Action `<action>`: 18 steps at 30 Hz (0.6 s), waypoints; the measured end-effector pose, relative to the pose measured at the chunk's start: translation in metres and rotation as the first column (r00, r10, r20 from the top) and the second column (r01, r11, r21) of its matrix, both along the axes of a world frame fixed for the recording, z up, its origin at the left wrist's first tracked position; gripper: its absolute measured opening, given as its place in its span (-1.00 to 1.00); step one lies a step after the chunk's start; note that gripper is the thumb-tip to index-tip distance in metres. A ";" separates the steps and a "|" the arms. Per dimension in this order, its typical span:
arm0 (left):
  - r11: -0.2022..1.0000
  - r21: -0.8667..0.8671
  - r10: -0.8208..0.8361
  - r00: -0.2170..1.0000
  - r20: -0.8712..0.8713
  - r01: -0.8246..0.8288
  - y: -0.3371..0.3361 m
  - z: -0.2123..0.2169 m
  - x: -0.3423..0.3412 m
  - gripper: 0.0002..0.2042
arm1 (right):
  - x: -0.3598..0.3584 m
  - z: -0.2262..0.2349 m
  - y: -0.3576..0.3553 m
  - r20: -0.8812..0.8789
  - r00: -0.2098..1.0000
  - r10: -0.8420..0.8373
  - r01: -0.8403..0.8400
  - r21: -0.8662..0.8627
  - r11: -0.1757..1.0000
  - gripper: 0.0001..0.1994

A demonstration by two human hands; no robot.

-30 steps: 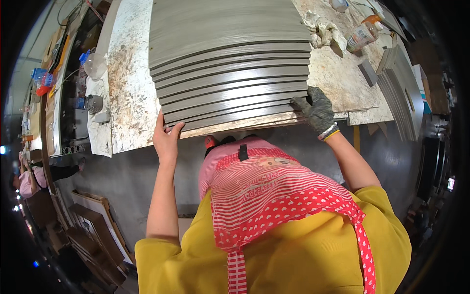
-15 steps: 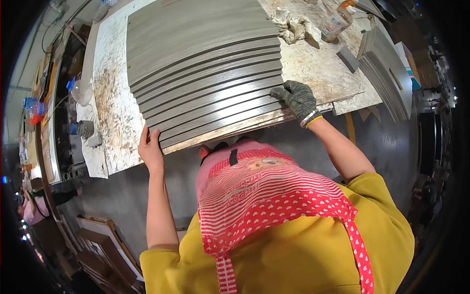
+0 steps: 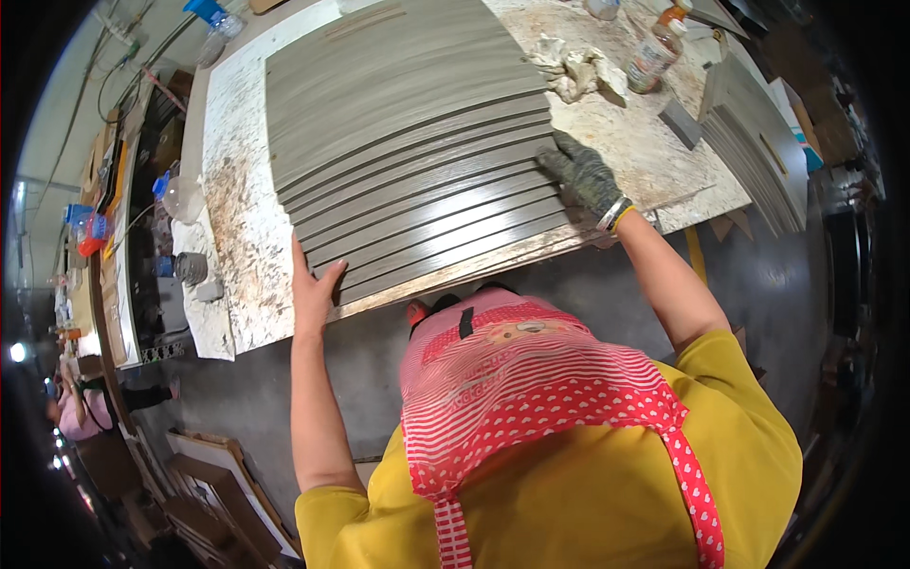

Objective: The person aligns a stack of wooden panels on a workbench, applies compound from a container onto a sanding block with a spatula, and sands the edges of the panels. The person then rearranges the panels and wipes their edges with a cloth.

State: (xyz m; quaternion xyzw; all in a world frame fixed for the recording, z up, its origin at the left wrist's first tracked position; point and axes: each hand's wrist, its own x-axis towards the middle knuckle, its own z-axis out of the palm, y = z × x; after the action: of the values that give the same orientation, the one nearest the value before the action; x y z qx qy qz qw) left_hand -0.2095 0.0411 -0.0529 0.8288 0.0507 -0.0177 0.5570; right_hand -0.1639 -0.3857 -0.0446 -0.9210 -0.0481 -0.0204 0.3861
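Note:
A fanned stack of grey wood-grain panels [image 3: 408, 100] lies on the worktable, its near edges stepped like stairs. My bare left hand [image 3: 313, 289] is at the stack's near left corner. Its fingers stretch along the side edge, and the thumb points away from them over the lowest panels. On the opposite side, my right hand [image 3: 583, 175], in a dark grey knit glove, rests against the panels' right edge. The gloved thumb lies over the top of the strips, apart from the fingers. Some fingertips of both hands are hidden at the panel edges.
The worktable [image 3: 242, 284] has a stained pale top. A crumpled cloth [image 3: 578, 71], a bottle [image 3: 654, 57] and a small grey block [image 3: 680, 123] sit right of the stack. More panels [image 3: 749, 142] stand at the far right. Another person [image 3: 81, 408] is at far left.
My right hand has slid a little farther away along the panels' right edge. My left thumb has spread wider from its fingers. The whole view has shifted slightly.

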 end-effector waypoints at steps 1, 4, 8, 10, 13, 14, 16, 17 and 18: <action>1.000 -0.022 -0.003 1.000 0.005 0.003 -0.002 -0.001 0.002 -0.22 | 0.005 -0.027 -0.014 0.308 0.944 0.121 -0.006 -0.351 0.936 -0.44; 0.987 -0.062 0.157 0.975 0.160 -0.148 -0.007 0.001 0.009 -0.35 | 0.007 -0.024 0.000 0.039 0.983 -0.180 0.173 0.140 0.975 -0.46; 0.947 -0.129 0.304 0.950 0.077 -0.293 -0.011 0.012 0.029 -0.55 | 0.009 -0.023 0.001 -0.073 0.969 -0.236 0.247 0.328 0.912 -0.53; 0.939 -0.147 0.324 0.943 0.074 -0.311 -0.009 0.006 0.029 -0.55 | 0.008 -0.019 0.006 -0.104 0.962 -0.252 0.272 0.424 0.864 -0.63; 0.929 -0.205 0.330 0.940 0.086 -0.307 -0.010 -0.002 0.030 -0.56 | 0.008 -0.024 0.005 -0.161 0.948 -0.276 0.319 0.483 0.815 -0.67; 0.923 -0.243 0.330 0.939 0.099 -0.299 -0.010 -0.003 0.031 -0.57 | 0.007 -0.020 0.008 -0.160 0.947 -0.279 0.321 0.484 0.814 -0.67; 0.917 -0.265 0.326 0.942 0.075 -0.297 -0.011 -0.001 0.029 -0.58 | 0.002 -0.006 0.019 -0.158 0.936 -0.314 0.350 0.510 0.786 -0.69; 0.909 -0.287 0.329 0.943 0.052 -0.301 -0.009 0.002 0.029 -0.58 | 0.001 -0.004 0.021 -0.156 0.935 -0.317 0.351 0.512 0.784 -0.69; 0.927 -0.248 0.306 0.949 0.069 -0.281 -0.004 -0.001 0.029 -0.60 | 0.003 -0.003 0.021 -0.146 0.938 -0.315 0.345 0.485 0.803 -0.70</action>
State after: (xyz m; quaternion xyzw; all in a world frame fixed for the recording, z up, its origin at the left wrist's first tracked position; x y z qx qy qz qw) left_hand -0.1802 0.0374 -0.0539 0.7397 0.1421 0.1043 0.6494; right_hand -0.1614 -0.3643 -0.0475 -0.7823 0.1309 -0.0724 0.6046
